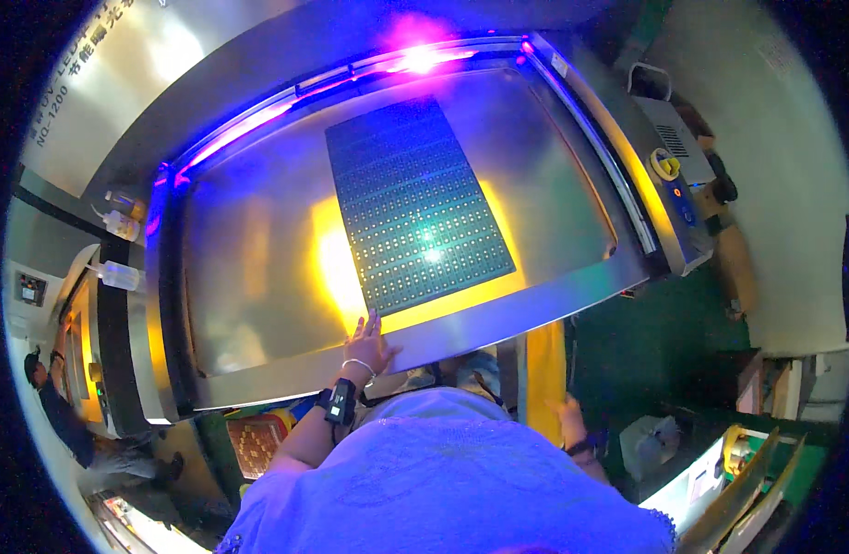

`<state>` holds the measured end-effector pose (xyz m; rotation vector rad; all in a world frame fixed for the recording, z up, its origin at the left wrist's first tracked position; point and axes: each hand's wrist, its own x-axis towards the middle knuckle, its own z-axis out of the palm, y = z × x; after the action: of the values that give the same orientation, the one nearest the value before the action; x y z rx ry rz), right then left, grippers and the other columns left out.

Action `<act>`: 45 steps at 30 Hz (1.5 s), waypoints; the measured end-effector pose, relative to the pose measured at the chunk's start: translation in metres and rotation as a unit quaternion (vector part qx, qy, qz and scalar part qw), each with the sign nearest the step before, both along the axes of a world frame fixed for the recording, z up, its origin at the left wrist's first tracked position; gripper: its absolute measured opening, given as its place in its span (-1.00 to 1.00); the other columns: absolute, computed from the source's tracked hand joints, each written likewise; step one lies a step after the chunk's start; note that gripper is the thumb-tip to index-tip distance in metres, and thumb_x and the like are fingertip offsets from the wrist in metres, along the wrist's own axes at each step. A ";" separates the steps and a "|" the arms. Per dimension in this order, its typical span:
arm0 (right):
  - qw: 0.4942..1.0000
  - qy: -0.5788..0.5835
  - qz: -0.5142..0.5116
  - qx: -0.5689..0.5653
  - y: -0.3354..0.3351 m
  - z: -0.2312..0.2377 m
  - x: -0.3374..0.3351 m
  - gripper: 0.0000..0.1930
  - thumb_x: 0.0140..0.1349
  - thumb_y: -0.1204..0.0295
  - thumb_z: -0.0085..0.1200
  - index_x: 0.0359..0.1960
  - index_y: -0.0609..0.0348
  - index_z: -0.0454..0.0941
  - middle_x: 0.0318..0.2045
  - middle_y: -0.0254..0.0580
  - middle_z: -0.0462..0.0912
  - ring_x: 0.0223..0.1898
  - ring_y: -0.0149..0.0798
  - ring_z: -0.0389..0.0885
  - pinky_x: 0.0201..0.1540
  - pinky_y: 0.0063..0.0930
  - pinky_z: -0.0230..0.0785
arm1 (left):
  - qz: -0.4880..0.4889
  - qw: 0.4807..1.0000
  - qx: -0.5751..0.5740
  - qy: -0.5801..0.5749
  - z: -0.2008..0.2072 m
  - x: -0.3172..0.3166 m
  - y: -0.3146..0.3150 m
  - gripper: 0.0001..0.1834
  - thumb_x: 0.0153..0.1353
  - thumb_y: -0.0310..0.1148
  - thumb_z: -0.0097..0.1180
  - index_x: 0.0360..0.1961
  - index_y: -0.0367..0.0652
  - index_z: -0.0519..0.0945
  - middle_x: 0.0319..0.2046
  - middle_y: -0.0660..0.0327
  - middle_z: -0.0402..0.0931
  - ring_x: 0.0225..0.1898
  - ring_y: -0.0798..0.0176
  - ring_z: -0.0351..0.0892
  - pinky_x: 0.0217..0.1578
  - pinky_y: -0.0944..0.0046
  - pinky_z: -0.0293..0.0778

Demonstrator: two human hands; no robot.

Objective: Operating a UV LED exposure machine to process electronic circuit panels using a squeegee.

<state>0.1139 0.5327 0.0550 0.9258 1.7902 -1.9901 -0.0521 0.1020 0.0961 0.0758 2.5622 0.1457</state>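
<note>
Head view: left hand [369, 340] lies flat, fingers spread, on the front edge of the glass bed [258, 277] of a large exposure machine [627, 175]. The fingertips just touch the near left corner of the dark green grid panel [417, 203]; nothing is pinched.

The panel lies flat on the glass, up and slightly right of that hand. Its long axis runs away from the person, tilted a little to the left at the far end.

Right hand [570, 423] hangs low beside the yellow post [544, 369], below the bed and well apart from the panel. Its fingers look loosely open and seem to hold nothing, though it is blurred.

The left hand is clearly the nearer one. Violet light glows along the far rim.
</note>
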 end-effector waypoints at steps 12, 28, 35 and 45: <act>0.973 0.036 -0.110 0.200 -0.013 0.121 0.033 -0.57 -0.04 0.50 0.16 -0.06 0.28 0.43 -0.22 -0.15 0.58 -0.25 -0.27 0.54 -0.17 -0.42 0.39 | -0.028 0.999 -0.028 -0.018 0.007 -0.006 0.007 -0.04 0.13 0.27 -0.19 0.31 -0.28 -0.05 0.37 0.11 -0.24 0.37 0.01 -0.17 0.23 -0.09 0.02; 0.511 0.369 0.613 0.477 -0.080 0.100 -0.286 -0.65 -0.08 0.52 0.06 -0.16 0.02 0.51 -0.32 -0.09 0.59 -0.26 0.01 0.56 -0.25 -0.17 0.40 | 0.118 0.992 -0.013 0.040 0.006 0.010 0.000 -0.12 0.04 0.30 -0.07 0.31 0.07 0.11 0.36 0.34 -0.14 0.32 0.02 -0.06 0.18 -0.13 0.12; 0.539 0.339 0.639 0.431 -0.104 0.077 -0.281 -0.61 -0.04 0.44 0.09 -0.08 -0.05 0.49 -0.26 -0.11 0.61 -0.23 0.00 0.58 -0.22 -0.15 0.42 | 0.118 0.990 -0.069 0.026 -0.017 -0.004 0.009 -0.21 0.09 0.02 0.03 0.32 0.17 0.02 0.37 0.35 -0.21 0.30 -0.04 0.00 0.07 -0.19 0.26; 0.533 0.390 0.587 0.469 -0.101 0.076 -0.257 -0.57 -0.02 0.43 0.07 -0.02 0.04 0.42 -0.09 -0.09 0.54 -0.08 -0.01 0.51 -0.02 -0.19 0.35 | 0.139 0.986 -0.079 0.051 -0.036 -0.001 0.014 -0.32 0.21 -0.31 -0.08 0.33 -0.01 -0.02 0.38 0.34 -0.24 0.36 0.08 -0.12 0.14 -0.25 0.15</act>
<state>-0.1432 0.4320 0.1311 -1.1652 2.6923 -0.3335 -0.0531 0.1156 0.0596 -0.3448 2.6645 0.0451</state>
